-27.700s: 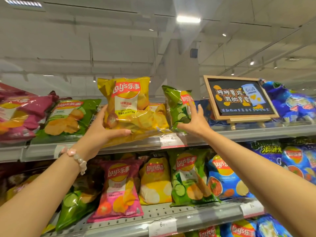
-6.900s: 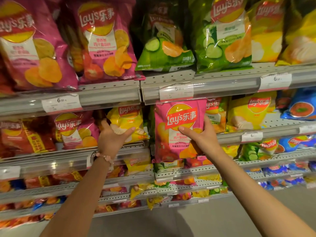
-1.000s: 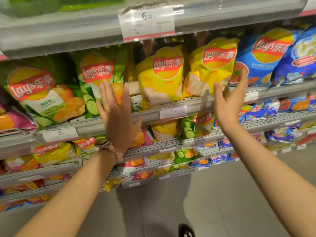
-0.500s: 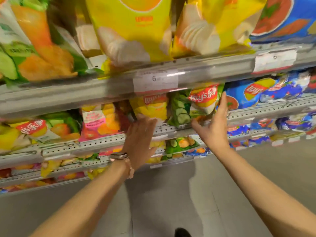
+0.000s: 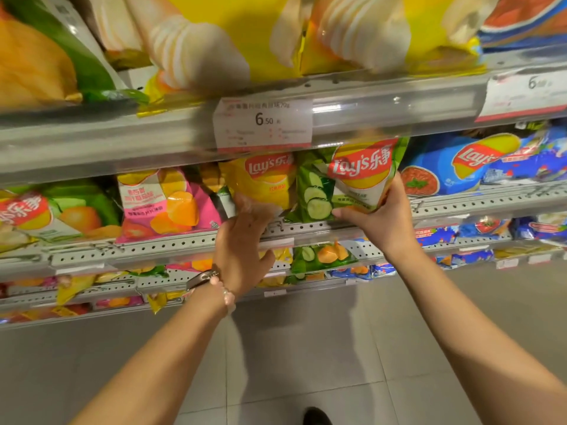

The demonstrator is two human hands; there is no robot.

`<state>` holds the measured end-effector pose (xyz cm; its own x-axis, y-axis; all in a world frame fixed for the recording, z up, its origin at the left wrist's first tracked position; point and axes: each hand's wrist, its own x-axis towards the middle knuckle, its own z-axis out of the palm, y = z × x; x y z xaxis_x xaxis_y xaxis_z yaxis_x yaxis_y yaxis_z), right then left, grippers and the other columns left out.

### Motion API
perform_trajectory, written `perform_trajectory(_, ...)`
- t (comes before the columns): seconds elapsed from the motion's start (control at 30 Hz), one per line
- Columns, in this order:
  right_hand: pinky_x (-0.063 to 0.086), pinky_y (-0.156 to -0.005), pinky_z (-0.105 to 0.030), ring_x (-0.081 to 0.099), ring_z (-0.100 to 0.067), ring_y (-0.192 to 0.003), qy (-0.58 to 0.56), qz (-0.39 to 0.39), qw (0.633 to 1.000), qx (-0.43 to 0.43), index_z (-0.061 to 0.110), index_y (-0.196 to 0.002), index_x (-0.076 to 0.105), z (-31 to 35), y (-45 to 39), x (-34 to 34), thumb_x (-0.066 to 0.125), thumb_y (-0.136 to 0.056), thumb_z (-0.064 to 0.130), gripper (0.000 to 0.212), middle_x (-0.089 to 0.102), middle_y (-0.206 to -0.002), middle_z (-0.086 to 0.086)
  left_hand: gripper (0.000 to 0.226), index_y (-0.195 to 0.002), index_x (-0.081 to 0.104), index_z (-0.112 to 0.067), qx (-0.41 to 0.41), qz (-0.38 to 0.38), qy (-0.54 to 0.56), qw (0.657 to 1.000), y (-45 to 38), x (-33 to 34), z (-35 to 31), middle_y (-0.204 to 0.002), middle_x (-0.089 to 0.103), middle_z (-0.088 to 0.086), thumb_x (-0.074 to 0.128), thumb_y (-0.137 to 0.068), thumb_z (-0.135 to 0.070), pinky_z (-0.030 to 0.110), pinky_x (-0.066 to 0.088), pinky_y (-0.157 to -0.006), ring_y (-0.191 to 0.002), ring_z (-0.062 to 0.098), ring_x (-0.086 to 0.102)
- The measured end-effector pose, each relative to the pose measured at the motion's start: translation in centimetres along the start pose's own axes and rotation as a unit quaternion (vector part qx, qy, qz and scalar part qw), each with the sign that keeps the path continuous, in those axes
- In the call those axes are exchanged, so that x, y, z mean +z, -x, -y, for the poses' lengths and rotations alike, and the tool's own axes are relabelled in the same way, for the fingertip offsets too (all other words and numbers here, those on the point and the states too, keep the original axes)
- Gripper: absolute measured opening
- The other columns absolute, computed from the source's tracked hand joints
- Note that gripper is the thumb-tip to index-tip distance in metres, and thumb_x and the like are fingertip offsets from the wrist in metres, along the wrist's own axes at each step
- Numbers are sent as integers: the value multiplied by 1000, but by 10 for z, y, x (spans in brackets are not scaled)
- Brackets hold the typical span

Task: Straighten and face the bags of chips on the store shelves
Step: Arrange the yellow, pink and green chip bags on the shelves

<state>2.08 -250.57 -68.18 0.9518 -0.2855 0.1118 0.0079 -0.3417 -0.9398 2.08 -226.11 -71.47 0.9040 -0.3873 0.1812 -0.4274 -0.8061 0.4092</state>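
Note:
A green cucumber-flavour chip bag stands on the middle shelf under the price rail. My right hand grips its lower right corner, thumb under the bottom edge. Beside it on the left stands a yellow chip bag, logo facing out. My left hand rests against the shelf front, fingertips touching the yellow bag's lower edge, fingers loosely apart. A pink tomato-flavour bag and a green bag stand further left; a blue bag stands to the right.
The upper shelf rail with a 6.50 price tag overhangs close above my hands, carrying large yellow bags. Lower shelves hold several smaller bags. Grey tiled floor lies below, with a dark shoe tip.
Both hands dropped from the shelf above to this one. My right hand has closed on the green cucumber bag; my left hand moved onto the yellow bag's lower edge. The camera moved closer.

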Motion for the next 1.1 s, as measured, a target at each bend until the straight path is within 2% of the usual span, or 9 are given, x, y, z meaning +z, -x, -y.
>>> perform_trajectory(0.27, 42, -69, 1, 52, 10, -90, -11, 20, 1000, 18, 6, -129, 43, 16, 17, 5, 89, -57, 13, 86, 57, -107, 7, 60, -126, 56, -13, 27, -22, -33, 999, 8, -7, -1, -119, 63, 12, 50, -68, -30, 37, 47, -84, -99, 35, 61)
perform_trajectory(0.4, 41, -63, 2, 51, 12, -86, -6, 48, 998, 44, 14, -123, 45, 19, 37, 8, 89, -57, 13, 80, 55, -97, 18, 55, -123, 57, -6, -51, -160, -17, 986, 41, -26, -7, -113, 59, 15, 60, -69, -15, 42, 44, -86, -102, 34, 53)
perform_trajectory(0.5, 46, -70, -10, 59, -2, -91, -18, 64, 995, 70, 15, -120, 43, 21, 53, 13, 89, -54, 11, 81, 60, -103, 7, 57, -126, 47, -9, -137, -273, -29, 952, 61, -42, 4, -121, 50, 19, 63, -74, -25, 42, 37, -94, -113, 33, 45)
perform_trajectory(0.57, 45, -72, -15, 59, -12, -95, -25, 61, 994, 82, 19, -118, 42, 24, 59, 20, 90, -53, 11, 81, 61, -109, 0, 73, -132, 40, -10, -190, -314, -31, 930, 59, -54, 21, -128, 44, 24, 70, -71, -37, 45, 35, -98, -120, 35, 39)
perform_trajectory(0.67, 45, -71, -17, 60, -15, -97, -30, 63, 994, 87, 21, -117, 43, 27, 65, 34, 90, -52, 13, 80, 62, -109, -1, 110, -145, 26, -10, -267, -290, -31, 918, 44, -70, 45, -138, 34, 27, 81, -59, -52, 53, 36, -102, -128, 41, 34)
perform_trajectory(0.77, 54, -82, -36, 64, -19, -100, -42, 52, 994, 90, 15, -121, 47, 30, 71, 46, 91, -48, 22, 86, 66, -110, -3, 129, -152, 10, -15, -289, -226, 18, 930, 30, -74, 68, -137, 40, 24, 86, -55, -53, 53, 43, -96, -123, 41, 42)
perform_trajectory(0.87, 55, -85, -42, 65, -21, -98, -45, 24, 995, 83, 12, -120, 50, 34, 80, 57, 90, -46, 24, 85, 67, -107, -4, 122, -149, 15, -22, -235, -232, 69, 941, 29, -72, 87, -120, 59, 11, 84, -56, -59, 50, 51, -82, -108, 31, 57)
perform_trajectory(1.0, 49, -75, -23, 63, -18, -94, -19, -14, 997, 67, 12, -114, 49, 39, 102, 70, 91, -48, 15, 78, 64, -103, -2, 106, -140, 38, -17, -189, -272, 112, 937, 33, -73, 90, -114, 62, 2, 87, -53, -53, 47, 52, -80, -104, 25, 59)
perform_trajectory(1.1, 45, -71, -22, 60, -17, -88, 7, -26, 998, 61, 19, -108, 45, 43, 113, 79, 92, -48, 12, 76, 61, -96, 4, 108, -142, 38, -10, -177, -293, 103, 934, 35, -72, 90, -113, 62, 7, 86, -55, -52, 48, 51, -83, -103, 27, 60)
